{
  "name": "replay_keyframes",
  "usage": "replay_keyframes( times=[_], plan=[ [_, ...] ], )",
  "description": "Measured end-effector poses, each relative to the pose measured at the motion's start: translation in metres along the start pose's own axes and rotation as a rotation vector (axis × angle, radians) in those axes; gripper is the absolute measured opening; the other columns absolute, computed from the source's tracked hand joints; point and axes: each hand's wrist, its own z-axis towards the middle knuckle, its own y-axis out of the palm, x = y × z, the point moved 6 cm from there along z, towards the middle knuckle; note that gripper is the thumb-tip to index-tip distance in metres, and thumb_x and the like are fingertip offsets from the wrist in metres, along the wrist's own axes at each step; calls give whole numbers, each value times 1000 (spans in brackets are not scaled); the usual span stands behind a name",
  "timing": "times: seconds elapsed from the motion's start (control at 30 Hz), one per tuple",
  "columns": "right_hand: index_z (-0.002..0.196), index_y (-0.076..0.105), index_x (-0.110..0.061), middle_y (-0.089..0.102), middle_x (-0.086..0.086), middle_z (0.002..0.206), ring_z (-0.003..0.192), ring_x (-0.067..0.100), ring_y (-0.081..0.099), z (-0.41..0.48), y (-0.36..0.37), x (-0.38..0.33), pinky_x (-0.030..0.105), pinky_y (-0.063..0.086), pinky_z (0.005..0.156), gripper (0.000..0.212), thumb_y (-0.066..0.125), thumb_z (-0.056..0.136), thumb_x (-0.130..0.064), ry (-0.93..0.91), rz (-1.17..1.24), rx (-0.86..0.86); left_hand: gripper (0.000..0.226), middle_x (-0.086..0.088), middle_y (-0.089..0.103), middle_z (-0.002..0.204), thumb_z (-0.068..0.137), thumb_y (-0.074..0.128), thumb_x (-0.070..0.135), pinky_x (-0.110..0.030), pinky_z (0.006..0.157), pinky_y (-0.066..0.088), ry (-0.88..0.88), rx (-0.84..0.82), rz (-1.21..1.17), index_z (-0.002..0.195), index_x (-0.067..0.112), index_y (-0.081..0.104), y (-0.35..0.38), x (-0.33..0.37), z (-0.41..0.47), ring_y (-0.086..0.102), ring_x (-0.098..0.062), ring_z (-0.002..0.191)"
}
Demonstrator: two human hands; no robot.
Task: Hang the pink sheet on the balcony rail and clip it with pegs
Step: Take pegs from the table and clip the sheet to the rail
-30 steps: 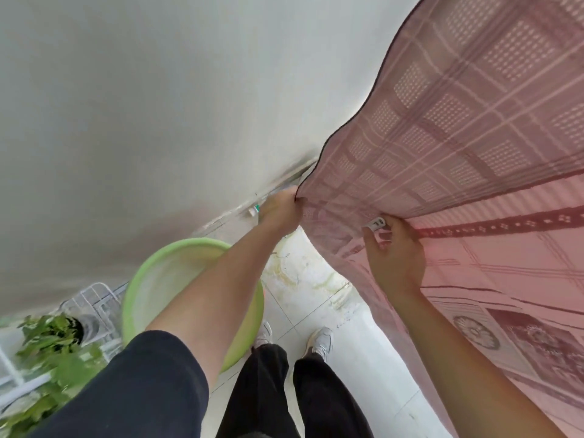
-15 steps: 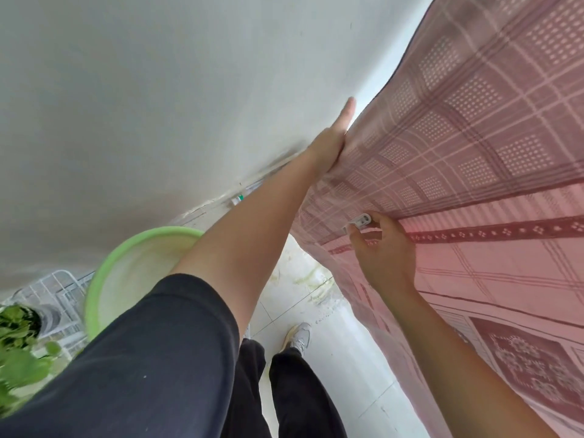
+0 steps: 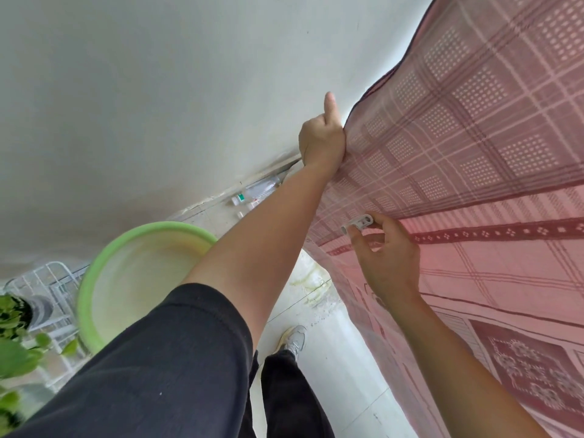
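The pink patterned sheet (image 3: 474, 147) hangs down the right side of the view, its dark hem running along the white wall. My left hand (image 3: 322, 140) reaches up to the sheet's left edge and grips the cloth there, thumb sticking up against the wall. My right hand (image 3: 384, 254) is lower, in front of the sheet, and pinches a white plastic peg (image 3: 357, 223) between thumb and fingers. The peg lies close to the cloth; whether it bites the cloth I cannot tell. The balcony rail is hidden under the sheet.
A light green basin (image 3: 139, 279) stands on the tiled floor below my left arm. A white wire rack (image 3: 53, 286) and a leafy potted plant (image 3: 15, 343) are at the lower left. Small bottles (image 3: 249, 197) lie by the wall's foot. My shoes (image 3: 292, 339) stand on the tiles.
My left hand has gone from stretched flat up the sheet's edge to gripping the cloth with the thumb up. My right hand still holds the peg in about the same place.
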Motion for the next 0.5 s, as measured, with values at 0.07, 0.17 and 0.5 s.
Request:
replay_keyframes(
  times=[0.07,0.17,0.5],
  plan=[
    [115,61,-30,66,-20,103,87,-7,63,2,-10,-14,25,55,76,29,68,90,-43,-32,29,8,67,-3,38,46,103,32,48,-36,57,37,17,75,-7,47,13,28,-5,6,-2,40,-24,51],
    [116,60,-31,66,-19,103,91,-6,64,6,-32,-33,28,55,80,30,68,90,-42,-86,37,58,65,-2,39,48,102,28,53,-36,56,38,-34,33,-54,49,15,28,1,3,0,41,-23,51],
    [124,51,-16,57,-8,110,83,6,56,32,-65,-166,7,40,69,32,51,102,-39,-455,-142,-38,62,-1,51,63,93,22,72,-36,73,50,-87,-253,-33,59,24,41,13,-22,8,53,-17,64]
  ],
)
